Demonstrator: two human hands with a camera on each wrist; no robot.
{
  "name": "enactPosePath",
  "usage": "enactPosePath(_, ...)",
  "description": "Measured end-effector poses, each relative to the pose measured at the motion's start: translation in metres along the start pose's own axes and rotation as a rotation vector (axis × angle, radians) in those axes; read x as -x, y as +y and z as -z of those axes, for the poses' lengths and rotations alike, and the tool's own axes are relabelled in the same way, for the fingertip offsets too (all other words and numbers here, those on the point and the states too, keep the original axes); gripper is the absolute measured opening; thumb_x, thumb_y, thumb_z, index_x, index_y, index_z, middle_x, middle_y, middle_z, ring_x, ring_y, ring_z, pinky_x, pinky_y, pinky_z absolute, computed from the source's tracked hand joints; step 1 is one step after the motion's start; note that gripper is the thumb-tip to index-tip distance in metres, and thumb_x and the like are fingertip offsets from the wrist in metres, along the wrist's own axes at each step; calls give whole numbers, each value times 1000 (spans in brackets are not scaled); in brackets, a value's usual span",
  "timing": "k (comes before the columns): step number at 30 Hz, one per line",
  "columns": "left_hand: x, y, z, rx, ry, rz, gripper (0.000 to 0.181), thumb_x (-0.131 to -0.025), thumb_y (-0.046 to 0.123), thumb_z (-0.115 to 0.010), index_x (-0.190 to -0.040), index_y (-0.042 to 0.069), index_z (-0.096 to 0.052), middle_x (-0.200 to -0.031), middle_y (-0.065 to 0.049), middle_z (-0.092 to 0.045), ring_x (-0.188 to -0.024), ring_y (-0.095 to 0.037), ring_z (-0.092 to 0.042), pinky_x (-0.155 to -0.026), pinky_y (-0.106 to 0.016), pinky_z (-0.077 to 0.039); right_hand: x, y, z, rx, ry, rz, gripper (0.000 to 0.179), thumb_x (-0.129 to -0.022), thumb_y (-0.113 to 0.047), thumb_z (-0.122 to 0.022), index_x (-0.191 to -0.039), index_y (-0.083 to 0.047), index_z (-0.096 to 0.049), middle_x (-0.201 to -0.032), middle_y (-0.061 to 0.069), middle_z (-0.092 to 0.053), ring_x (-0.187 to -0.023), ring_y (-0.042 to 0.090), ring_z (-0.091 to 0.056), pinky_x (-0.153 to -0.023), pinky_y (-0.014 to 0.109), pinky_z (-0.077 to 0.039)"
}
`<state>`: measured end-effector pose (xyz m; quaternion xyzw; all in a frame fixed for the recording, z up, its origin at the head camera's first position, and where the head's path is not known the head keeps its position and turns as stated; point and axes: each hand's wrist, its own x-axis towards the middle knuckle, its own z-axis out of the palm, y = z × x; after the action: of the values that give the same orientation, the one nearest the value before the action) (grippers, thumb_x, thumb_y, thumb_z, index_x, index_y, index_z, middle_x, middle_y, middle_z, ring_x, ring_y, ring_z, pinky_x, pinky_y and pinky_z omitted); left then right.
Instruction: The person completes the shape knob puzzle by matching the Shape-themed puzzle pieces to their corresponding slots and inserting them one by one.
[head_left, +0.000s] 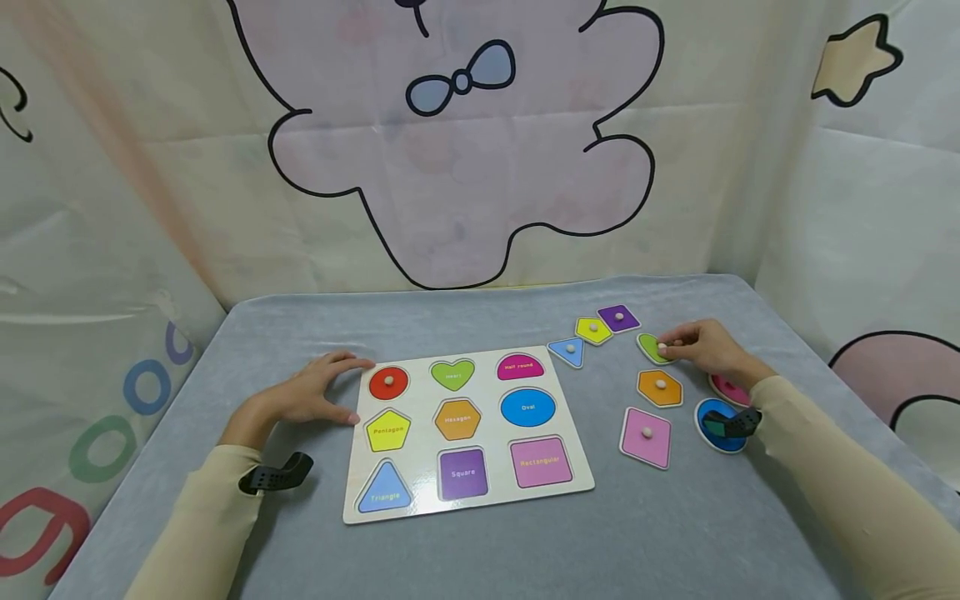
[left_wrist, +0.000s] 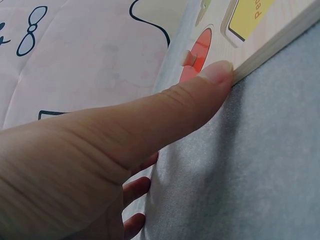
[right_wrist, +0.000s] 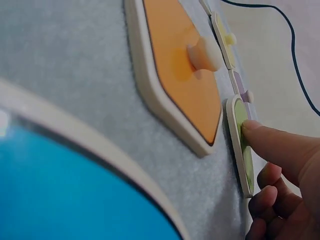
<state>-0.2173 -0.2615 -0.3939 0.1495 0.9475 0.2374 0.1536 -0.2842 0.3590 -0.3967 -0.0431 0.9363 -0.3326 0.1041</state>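
Note:
A white wooden puzzle board point(head_left: 480, 442) with labelled shapes lies on the table, and its red circle piece point(head_left: 388, 383) sits in the top left place. My left hand point(head_left: 303, 392) rests at the board's left edge, its thumb point(left_wrist: 215, 75) touching the edge and its fingers extended near the top corner. On the right, my right hand point(head_left: 705, 346) pinches the green heart piece point(right_wrist: 241, 120) at its knob, the thumb over the front of it. Nearest to that hand lie the orange hexagon piece point(head_left: 660, 388) and the purple square piece point(head_left: 619, 317).
Other knobbed pieces lie right of the board: the blue triangle point(head_left: 567, 353), yellow pentagon point(head_left: 593, 331), pink rectangle point(head_left: 646, 438), and, partly under the right wrist, the blue oval point(head_left: 712, 408) and magenta half round point(head_left: 723, 387). A printed curtain point(head_left: 465, 167) hangs behind the grey-covered table point(head_left: 480, 558).

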Motion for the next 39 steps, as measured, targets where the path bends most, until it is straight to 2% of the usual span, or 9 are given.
enactPosePath(12,2,-2,0,4,3,-9,86,-75,42,-87,-149,22,-48,-160,-25,-28,-144,-52,-24,-111,-79,-25,2,-16,1,0,-4,24,43,-97,-28,-70,-127,3,-67,-92,5,-62,-90,21,-50,-69,22,-43)
enactPosePath(22,4,1,1,15,6,-8,85,-76,40,-87,-149,21,-49,-160,-25,-28,-144,-52,-24,-111,-79,-24,-1,-31,-1,-2,-23,37,43,-96,-27,-71,-127,2,-68,-90,4,-64,-88,21,-51,-66,21,-43)
enactPosePath(29,4,1,1,10,8,-11,84,-76,40,-87,-148,21,-49,-160,-25,-29,-144,-53,-25,-111,-79,-25,-4,-37,-5,-3,-31,56,45,-96,-30,-71,-127,3,-67,-98,8,-68,-89,22,-52,-66,21,-44)
enactPosePath(39,4,1,1,7,6,2,84,-76,42,-87,-149,22,-49,-161,-25,-28,-145,-53,-24,-111,-79,-25,-2,-51,-10,-21,-42,81,41,-96,-24,-72,-124,4,-68,-99,10,-67,-89,23,-51,-66,22,-43)
